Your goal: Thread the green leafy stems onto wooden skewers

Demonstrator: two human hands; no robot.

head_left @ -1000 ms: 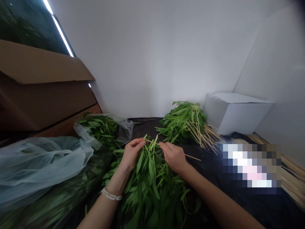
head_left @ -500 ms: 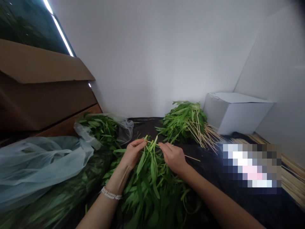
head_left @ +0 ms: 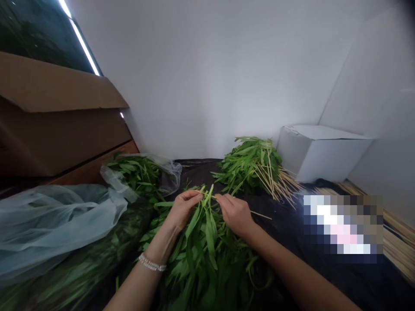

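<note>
My right hand (head_left: 236, 214) is closed around a thin wooden skewer (head_left: 262, 215), whose bare end sticks out to the right behind my fingers. Green stems with long narrow leaves (head_left: 210, 239) hang at the skewer's front part, between my two hands. My left hand (head_left: 185, 208) pinches a leafy stem at the skewer's far end; its fingertips partly cover the spot where stem and skewer meet. Below both hands lies a heap of loose leafy greens (head_left: 194, 280).
Behind my right hand is a pile of skewers threaded with greens (head_left: 249, 162), beside a white box (head_left: 333, 151). More bare skewers (head_left: 402, 246) lie far right. Plastic bags (head_left: 65, 216) with greens and a cardboard box (head_left: 65, 134) stand left. Black sheeting (head_left: 292, 250) covers the surface.
My left hand has shifted slightly to the right, bringing the pinched stem closer to the other stems on the skewer. My right hand has stayed almost still.
</note>
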